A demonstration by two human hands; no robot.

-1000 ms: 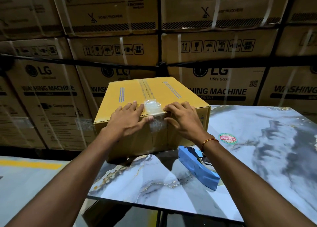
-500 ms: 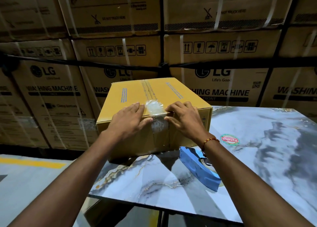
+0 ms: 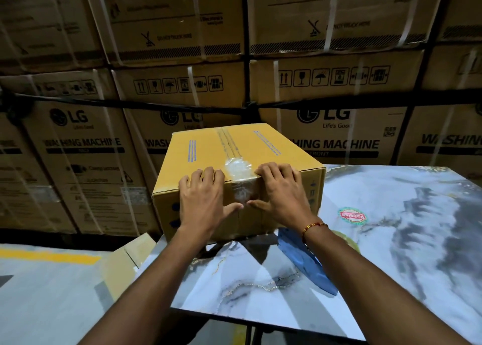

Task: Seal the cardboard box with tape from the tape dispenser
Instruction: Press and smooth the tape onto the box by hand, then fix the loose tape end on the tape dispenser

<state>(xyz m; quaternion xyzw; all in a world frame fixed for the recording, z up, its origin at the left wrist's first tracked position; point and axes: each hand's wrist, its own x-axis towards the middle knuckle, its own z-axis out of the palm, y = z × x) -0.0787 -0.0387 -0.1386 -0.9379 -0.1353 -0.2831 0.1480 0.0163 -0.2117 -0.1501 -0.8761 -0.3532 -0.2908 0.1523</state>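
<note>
A yellow-brown cardboard box [image 3: 208,146] stands at the table's far left corner, its top flaps closed. A strip of clear tape [image 3: 238,174] runs along the top seam and folds over the near edge onto the front face. My left hand [image 3: 206,196] and my right hand [image 3: 280,192] lie flat on the box's near edge on either side of the tape, fingers on top, thumbs pressing the front face beside the tape. The blue tape dispenser [image 3: 305,264] lies on the table under my right forearm, partly hidden by it.
The marble-patterned table [image 3: 391,253] stretches right, with a round red-green sticker [image 3: 352,215] on it. Stacked washing-machine cartons [image 3: 339,136] wall off the back. A flattened carton [image 3: 127,258] sits on the floor at the left, near a yellow floor line [image 3: 47,256].
Both hands have slid down over the near edge, thumbs now low on the front face pressing beside the tape. The camera view has come closer and tilted down.
</note>
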